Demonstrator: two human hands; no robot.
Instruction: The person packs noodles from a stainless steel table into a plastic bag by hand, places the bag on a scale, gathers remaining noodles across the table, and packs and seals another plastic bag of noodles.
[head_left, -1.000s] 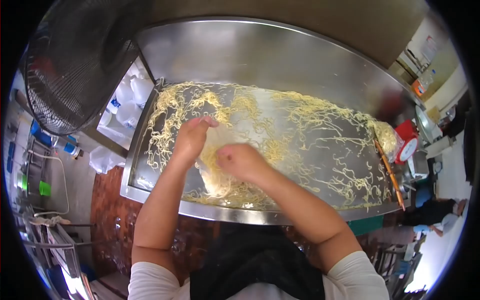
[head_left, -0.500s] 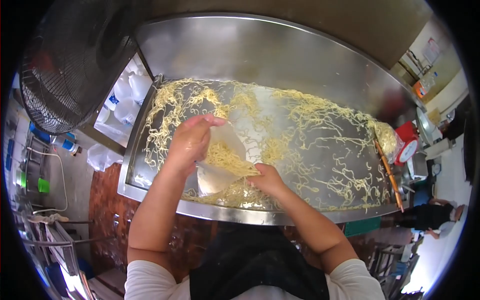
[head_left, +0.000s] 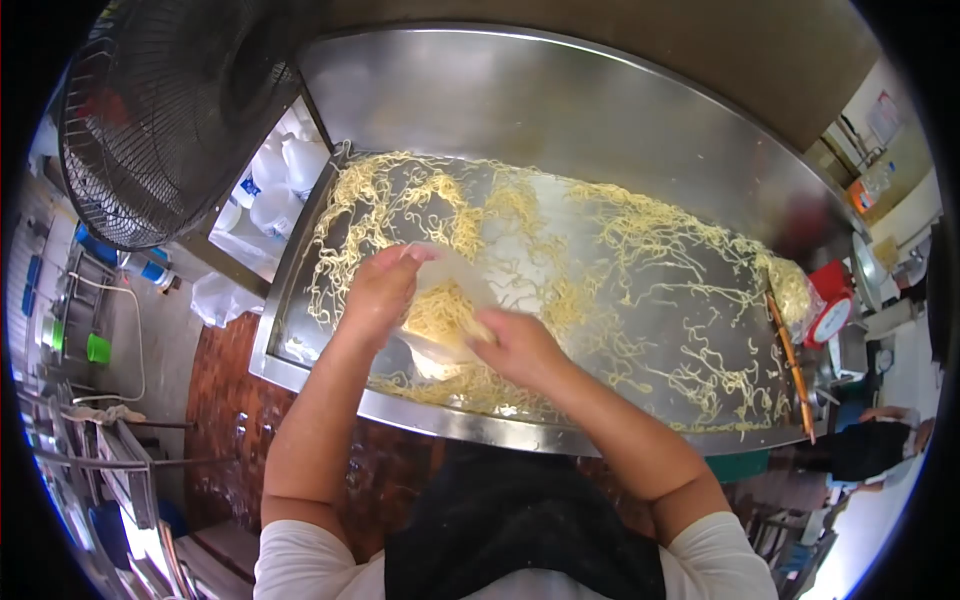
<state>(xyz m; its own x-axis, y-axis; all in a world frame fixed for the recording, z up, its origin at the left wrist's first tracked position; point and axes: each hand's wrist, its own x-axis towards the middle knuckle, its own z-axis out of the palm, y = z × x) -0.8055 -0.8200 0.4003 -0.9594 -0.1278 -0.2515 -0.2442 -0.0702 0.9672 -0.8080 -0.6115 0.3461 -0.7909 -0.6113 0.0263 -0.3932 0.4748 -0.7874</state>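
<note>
My left hand (head_left: 385, 290) is closed on the upper left edge of a clear plastic bag (head_left: 452, 266). Yellow noodles (head_left: 440, 312) lie inside the open bag. My right hand (head_left: 512, 345), slightly blurred, is closed at the bag's right side, with a few noodles at its fingertips. Under and around the bag, loose noodles (head_left: 655, 222) are scattered over the steel tray table (head_left: 490, 432).
A black fan (head_left: 165, 130) stands at the upper left, beside white plastic jugs (head_left: 275, 210). On the right are a filled bag (head_left: 792, 290), a red scale (head_left: 828, 305) and a wooden stick (head_left: 790, 365). Another person (head_left: 870, 448) is at the far right.
My right hand came up from the tray with noodles and has moved left against the bag. My left hand still holds the bag. The view has shifted slightly.
</note>
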